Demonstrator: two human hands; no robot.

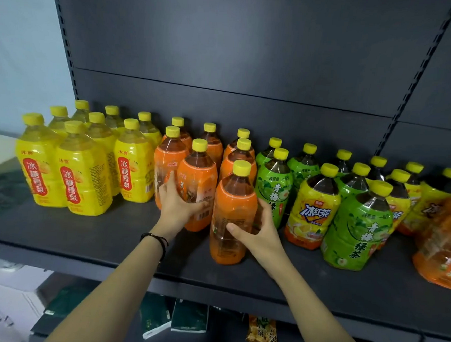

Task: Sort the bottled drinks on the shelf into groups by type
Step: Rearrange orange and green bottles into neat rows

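1. Left hand (176, 204) wraps an orange-labelled bottle (198, 187) standing upright on the shelf (83, 231).
2. Right hand (257, 232) clasps the front orange bottle (233, 213), just right of the first.
3. Yellow bottles (83, 170) stand left of it; green bottles (358, 229) stand to the right.

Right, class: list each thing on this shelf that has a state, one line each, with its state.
Yellow-label bottles: upright, capped, grouped at left.
Front orange bottle: upright, capped, gripped by right hand.
Second orange bottle: upright, capped, held by left hand.
Green-label bottles: upright, capped, mixed with iced-tea bottle.
Shelf: front strip bare.
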